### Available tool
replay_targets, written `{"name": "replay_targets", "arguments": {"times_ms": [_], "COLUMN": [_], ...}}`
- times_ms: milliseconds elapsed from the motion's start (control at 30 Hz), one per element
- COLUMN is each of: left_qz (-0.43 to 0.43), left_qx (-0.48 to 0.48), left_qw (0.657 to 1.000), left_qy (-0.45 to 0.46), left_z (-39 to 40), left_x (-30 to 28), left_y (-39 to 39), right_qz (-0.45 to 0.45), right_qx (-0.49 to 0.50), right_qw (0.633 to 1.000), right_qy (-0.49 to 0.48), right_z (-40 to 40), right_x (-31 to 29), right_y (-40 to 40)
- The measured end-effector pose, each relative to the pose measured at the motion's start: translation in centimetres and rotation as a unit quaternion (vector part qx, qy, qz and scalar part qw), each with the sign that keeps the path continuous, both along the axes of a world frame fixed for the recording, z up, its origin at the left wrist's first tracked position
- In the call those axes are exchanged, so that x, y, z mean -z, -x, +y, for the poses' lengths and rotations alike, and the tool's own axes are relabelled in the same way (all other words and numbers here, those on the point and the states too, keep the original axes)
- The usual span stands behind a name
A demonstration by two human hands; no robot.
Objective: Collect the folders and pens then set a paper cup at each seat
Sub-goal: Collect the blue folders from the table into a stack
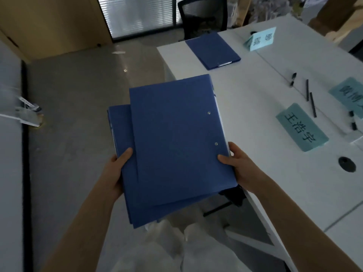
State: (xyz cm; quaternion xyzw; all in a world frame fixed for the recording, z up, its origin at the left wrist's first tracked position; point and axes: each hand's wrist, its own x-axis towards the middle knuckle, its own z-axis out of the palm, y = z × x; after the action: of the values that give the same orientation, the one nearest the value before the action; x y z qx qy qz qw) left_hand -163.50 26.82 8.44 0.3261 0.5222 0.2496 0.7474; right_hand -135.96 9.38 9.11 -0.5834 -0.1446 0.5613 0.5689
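Folders are the business at this moment: a stack of blue folders [176, 146] is held in front of the person's body, just off the near-left edge of the white table [275, 173], its top folder skewed against the ones beneath. The left hand [115, 173] clamps the stack's left edge, thumb on top and fingers hidden underneath; the right hand [239, 169] grips the near-right corner the same way, thumb pressed on the cover. Both forearms reach forward and slightly inward, carrying the stack roughly level.

By my reading the collecting step is partly done. One more blue folder [213, 51] lies flat at the table's far-left end, in front of a black chair [202, 16], and several black pens [310, 101] lie scattered at the right, near the green name cards [302, 127]. The next move likely calls for walking toward the far end, freeing one hand while the other supports the stack, and lifting that folder on top. No paper cups are in view.
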Motion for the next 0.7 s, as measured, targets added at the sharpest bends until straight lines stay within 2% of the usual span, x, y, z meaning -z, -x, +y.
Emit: {"name": "replay_targets", "arguments": {"times_ms": [267, 433, 567, 633, 700], "left_qz": [0.002, 0.002, -0.004, -0.006, -0.005], "left_qx": [-0.008, 0.0, -0.007, -0.005, -0.013], "left_qw": [1.0, 1.0, 1.0, 0.999, 0.999], "left_qy": [0.008, 0.012, 0.026, 0.035, 0.052], "left_z": [10.5, 15.7, 19.1, 20.7, 22.4], "left_x": [0.0, 0.6, 0.9, 1.1, 1.2], "left_y": [5.8, 8.1, 8.4, 8.2, 7.6], "right_qz": [-0.078, -0.182, -0.273, -0.295, -0.28], "right_qx": [-0.078, -0.069, -0.085, -0.099, -0.102], "right_qw": [0.993, 0.975, 0.949, 0.942, 0.948], "right_qy": [0.04, 0.11, 0.13, 0.123, 0.113], "right_z": [12.0, 17.8, 22.1, 24.2, 26.2], "right_x": [0.9, 2.0, 2.1, 2.1, 2.1], "right_y": [7.4, 10.2, 10.7, 10.6, 10.3]}}
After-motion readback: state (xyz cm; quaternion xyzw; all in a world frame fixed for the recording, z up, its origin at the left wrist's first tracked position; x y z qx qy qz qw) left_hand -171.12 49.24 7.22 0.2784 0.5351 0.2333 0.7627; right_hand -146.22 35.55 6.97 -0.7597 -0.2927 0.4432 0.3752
